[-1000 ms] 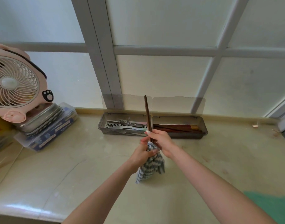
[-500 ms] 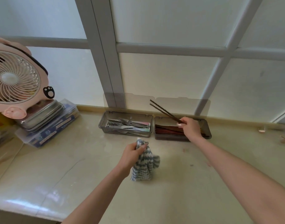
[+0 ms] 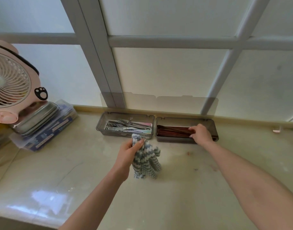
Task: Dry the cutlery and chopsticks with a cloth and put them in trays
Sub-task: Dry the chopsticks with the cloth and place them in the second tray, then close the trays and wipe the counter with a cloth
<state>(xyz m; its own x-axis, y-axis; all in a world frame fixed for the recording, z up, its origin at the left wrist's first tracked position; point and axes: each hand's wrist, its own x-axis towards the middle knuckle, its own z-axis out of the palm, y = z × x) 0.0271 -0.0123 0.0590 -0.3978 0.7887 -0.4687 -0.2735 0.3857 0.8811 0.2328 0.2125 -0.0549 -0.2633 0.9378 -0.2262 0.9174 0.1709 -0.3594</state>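
Chopsticks: dark reddish-brown wooden chopsticks (image 3: 173, 131) lie flat in a bundle, lengthwise in the right-hand smoky translucent plastic tray (image 3: 210, 121).
Right hand: the right hand (image 3: 200, 134) reaches into that tray, thumb and bent fingers pinching the bundle's right ends.
Cutlery: steel forks and flat-handled cutlery (image 3: 125, 125) lie in the left-hand smoky translucent plastic tray (image 3: 125, 115), which touches the chopstick tray side by side.
Tray place: both sit at the middle of the countertop's rear edge, their hinged clear lids (image 3: 130, 102) standing upright against the window.
Cloth: a grey-and-white striped cloth (image 3: 146, 163) hangs bunched just in front of the cutlery tray.
Left hand: the left hand (image 3: 128, 153) grips the cloth's top.
Countertop: glossy beige stone countertop (image 3: 72, 183).
Rear left corner: a pink round fan (image 3: 12, 83) above a steel lidded tin (image 3: 37, 117) stacked on a clear plastic box (image 3: 48, 135).
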